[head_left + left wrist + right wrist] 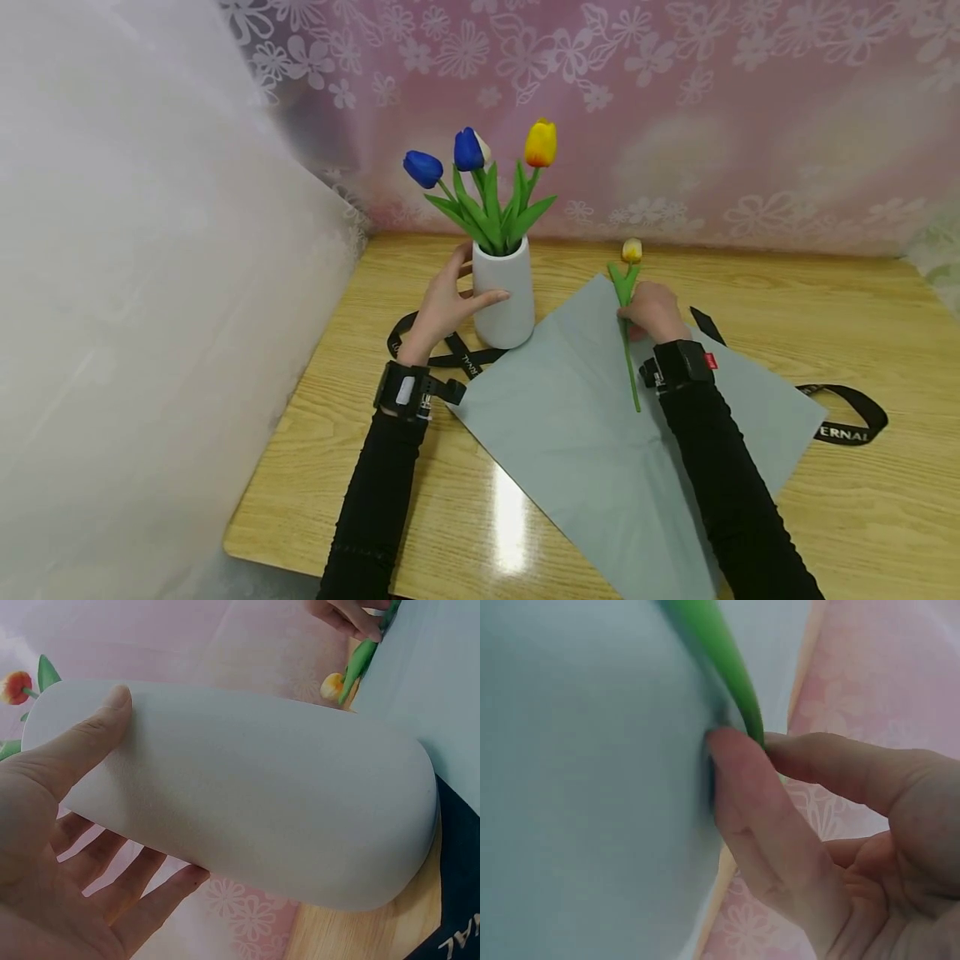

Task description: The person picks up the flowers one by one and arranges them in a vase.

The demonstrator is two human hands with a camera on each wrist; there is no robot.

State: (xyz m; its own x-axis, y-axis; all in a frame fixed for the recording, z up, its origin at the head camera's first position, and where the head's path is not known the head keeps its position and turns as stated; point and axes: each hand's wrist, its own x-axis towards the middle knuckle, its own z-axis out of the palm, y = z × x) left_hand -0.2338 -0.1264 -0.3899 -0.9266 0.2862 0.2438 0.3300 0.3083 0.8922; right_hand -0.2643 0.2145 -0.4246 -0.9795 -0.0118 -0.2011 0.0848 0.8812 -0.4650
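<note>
A white vase [504,296] stands upright on the table, holding blue tulips [423,168], a yellow tulip [541,143] and a pale one partly hidden behind a blue bloom. My left hand [442,308] holds the vase from its left side; in the left wrist view the thumb lies along the white wall, with the other fingers at the opposite side. Over the grey-green wrapping sheet [570,400], my right hand [654,310] pinches the stem of a single white-and-yellow tulip [632,251]. Its stem points toward the near edge.
A black lettered ribbon [457,354] lies looped beside the vase, partly under the sheet. More black ribbon [855,425] shows at the sheet's right corner. Behind the wooden table [337,467] hangs a pink floral curtain [675,125]; a white drape [135,292] covers the left side.
</note>
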